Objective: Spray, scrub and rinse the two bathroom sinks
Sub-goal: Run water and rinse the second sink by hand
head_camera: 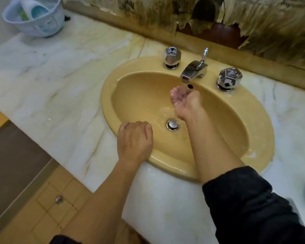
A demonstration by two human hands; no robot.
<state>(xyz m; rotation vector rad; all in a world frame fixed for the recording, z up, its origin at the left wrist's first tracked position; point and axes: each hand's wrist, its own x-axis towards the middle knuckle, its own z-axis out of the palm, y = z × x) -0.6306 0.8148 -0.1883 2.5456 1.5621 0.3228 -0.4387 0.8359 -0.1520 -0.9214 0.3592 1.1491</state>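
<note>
**Water caught by hand for rinsing the sink**

Nearest, 2 forearms are stretched over the marble counter [63, 71]. The left hand [134, 138] is rested on the near rim of the yellow sink [253, 124], its fingers loosely curled over the edge with nothing held in them; it appears to be placed there as a brace while the body is leaned forward. Farther in, the right hand [185, 101] is turned palm up and cupped beneath the spout [194, 71], nothing gripped, so that the running water is gathered in the palm. Water is seen spilling off the wrist toward the drain [173, 124] just beside it. The cupping is judged a way of collecting water to be thrown around the bowl, so the rinse step seems to be in hand here. No sprayer or scrubber is seen. Only 1 sink is in view. Behind the spout, 2 faceted chrome knobs are set on the sink's back ledge. Farthest left, a white basket [35, 23] is stood on the counter.
</note>
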